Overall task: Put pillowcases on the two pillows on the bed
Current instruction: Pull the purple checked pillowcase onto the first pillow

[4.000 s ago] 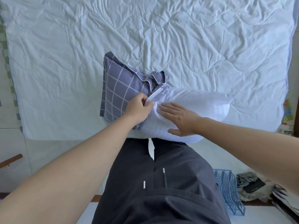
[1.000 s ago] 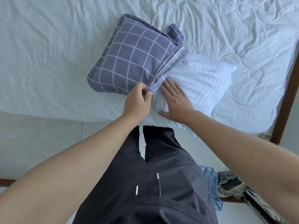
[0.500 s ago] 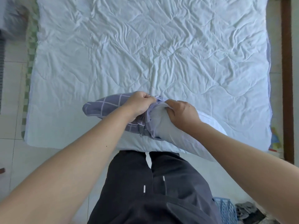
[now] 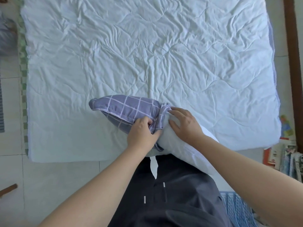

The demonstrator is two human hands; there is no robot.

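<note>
A white pillow point(image 4: 183, 149) lies at the near edge of the bed point(image 4: 147, 54), its left half inside a purple-grey checked pillowcase point(image 4: 127, 107). My left hand point(image 4: 143, 133) grips the bunched open edge of the pillowcase. My right hand point(image 4: 183, 123) lies on the bare white pillow just right of that edge, fingers spread and lightly bent, fingertips at the pillowcase's opening. The pillow's right end hangs off the bed over my leg. I see only this one pillow.
The bed is covered by a wrinkled white quilt. A dark wooden frame post point(image 4: 291, 63) runs down the right side. Books point(image 4: 288, 159) and a blue plastic basket point(image 4: 236, 208) sit on the floor at right. Tiled floor point(image 4: 49, 185) lies left of my legs.
My right hand has let go of its grip on the pillow and now lies spread on it. The pillowcase-covered end has shifted slightly to the left. My left hand keeps its hold.
</note>
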